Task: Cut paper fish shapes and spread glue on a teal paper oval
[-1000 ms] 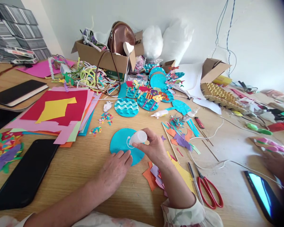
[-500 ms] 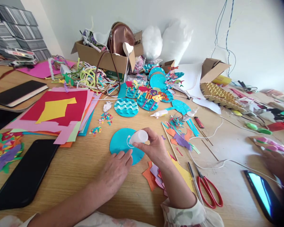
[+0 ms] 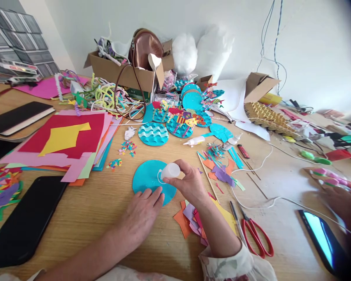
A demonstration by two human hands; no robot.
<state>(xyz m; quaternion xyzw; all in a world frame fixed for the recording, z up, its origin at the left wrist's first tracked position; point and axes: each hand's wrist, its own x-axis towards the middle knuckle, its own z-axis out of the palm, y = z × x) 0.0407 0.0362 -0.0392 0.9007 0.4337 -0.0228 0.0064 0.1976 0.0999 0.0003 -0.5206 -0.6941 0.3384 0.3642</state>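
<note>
A blue paper disc lies on the table before me, with a thin curved line of white glue on it. My right hand grips a white glue bottle tilted nozzle-down over the disc. The bottle's body and my fingers partly hide the nozzle tip. My left hand rests with its outstretched fingertips on the near edge of the disc. Beside my right forearm sit cut paper scraps in orange, purple and pink. Small paper confetti lies left of the disc.
Red-handled scissors lie right of my forearm. Stacked coloured paper and a black phone are at left. Decorated blue discs and a second glue bottle stand farther back. Another person's hand is at the right.
The glue bottle has shifted slightly to the right over the disc. My left hand stays on the disc edge. The whole view has moved a little.
</note>
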